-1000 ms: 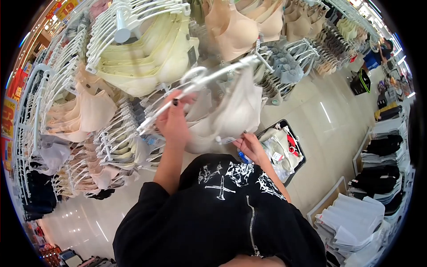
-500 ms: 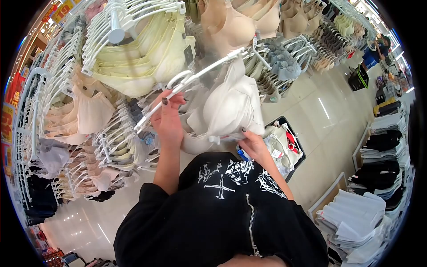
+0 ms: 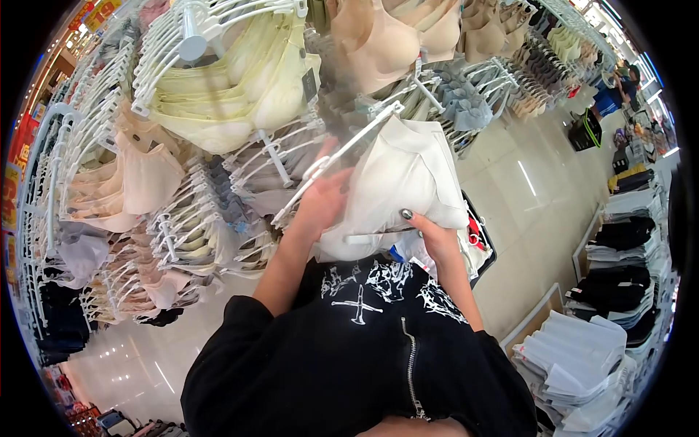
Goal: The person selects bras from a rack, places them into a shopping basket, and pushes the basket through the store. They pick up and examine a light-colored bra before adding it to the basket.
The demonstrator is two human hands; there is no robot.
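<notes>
A white bra (image 3: 415, 171) is held up in front of my body, its cups folded together. My right hand (image 3: 437, 237) grips its lower edge, thumb lying over the fabric and the fingers hidden beneath. A white plastic hanger (image 3: 331, 162) slants across the upper left side of the bra. Close against that hanger is my left hand (image 3: 324, 200), its fingers smeared by motion, so I cannot tell how it holds the hanger. A pale band with a clasp-like strip (image 3: 368, 238) hangs at the bottom of the bra.
Pale yellow bras (image 3: 233, 98) hang on a rack ahead, with beige bras (image 3: 378, 47) beside them and peach ones (image 3: 149, 178) at left. Behind my right hand stands a dark basket (image 3: 486, 255) holding garments. Folded white clothes (image 3: 575, 349) lie at right. Farther off, a black basket (image 3: 585, 131) is on the floor.
The bra and hanger have shifted right, and the cups now face up more fully. My left hand has moved right along with the hanger; my right hand has moved slightly right.
</notes>
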